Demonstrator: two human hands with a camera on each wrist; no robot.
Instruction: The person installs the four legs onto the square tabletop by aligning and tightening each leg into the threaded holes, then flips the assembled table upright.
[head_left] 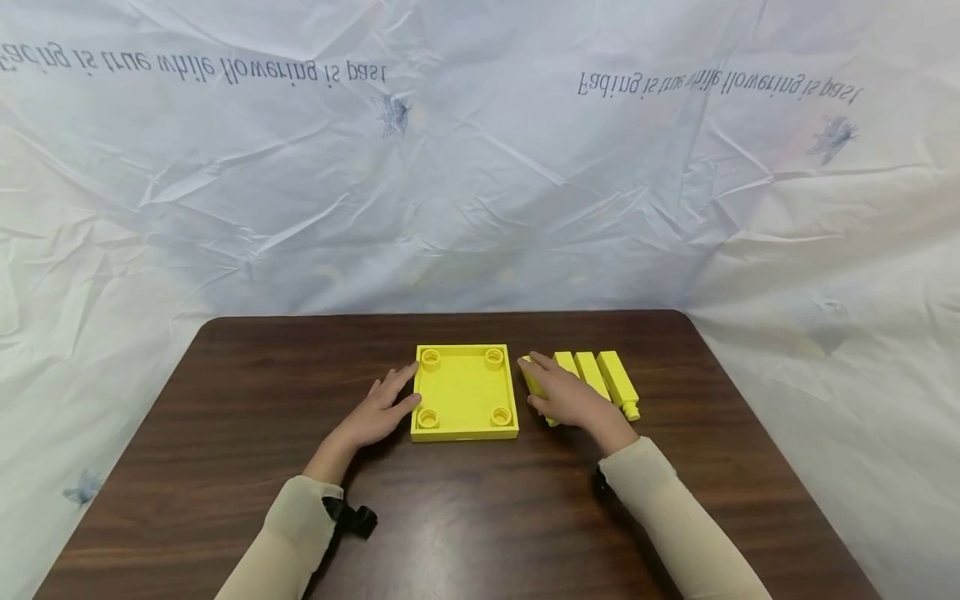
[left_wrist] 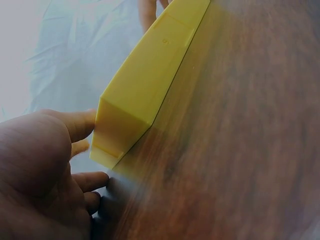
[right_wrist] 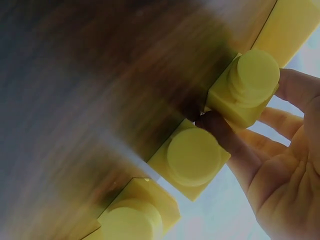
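A square yellow tabletop piece [head_left: 465, 387] with a raised rim lies flat, a round socket in each corner. My left hand [head_left: 373, 415] rests beside its left edge, thumb and fingers extended; in the left wrist view the thumb [left_wrist: 80, 124] touches the side near a corner. To the right, several yellow square legs [head_left: 618, 379] lie side by side with round pegs pointing toward me. My right hand [head_left: 568, 396] reaches over them. In the right wrist view its digits straddle the yellow leg [right_wrist: 245, 90] closest to the tabletop piece, pinching it. That hand partly hides the middle legs from above.
The dark wood table [head_left: 450, 517] has rounded far corners. A white printed sheet [head_left: 450, 183] hangs behind it and along both sides. A black strap mount [head_left: 351, 517] is on the left wrist, and pale sleeves cover both forearms.
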